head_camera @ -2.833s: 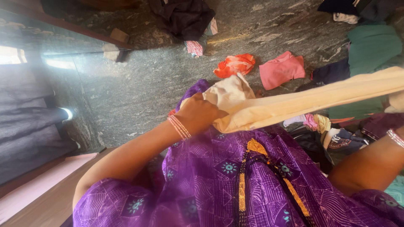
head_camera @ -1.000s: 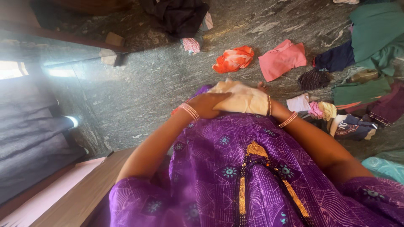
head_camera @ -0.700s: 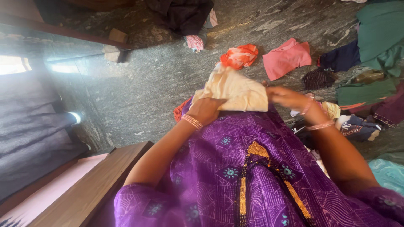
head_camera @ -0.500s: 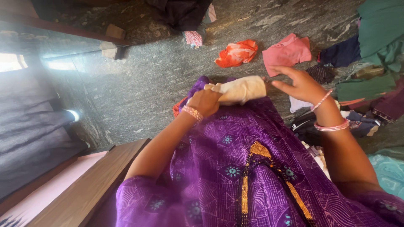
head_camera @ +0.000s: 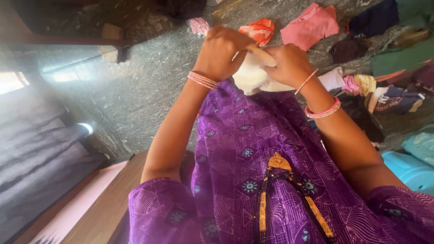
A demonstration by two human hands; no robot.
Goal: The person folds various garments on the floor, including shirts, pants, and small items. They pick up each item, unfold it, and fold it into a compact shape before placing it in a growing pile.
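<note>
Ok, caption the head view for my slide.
Left hand and right hand grip a folded cream cloth bundle above a grey stone floor strewn with clothes.

Grey speckled stone floor (head_camera: 149,68), carrying loose garments. Top centre: an orange-and-white cloth (head_camera: 258,30), crumpled. Just beside it to the right: a pink garment (head_camera: 312,26), roughly folded. Further right: a dark navy piece (head_camera: 373,18) and a small dark striped piece (head_camera: 344,49). Right edge: green cloth (head_camera: 400,58), a white piece (head_camera: 332,77), a pink-and-yellow bundle (head_camera: 359,83), and turquoise fabric (head_camera: 413,158) at lower right. Top left: a small wooden block (head_camera: 110,32).
</note>
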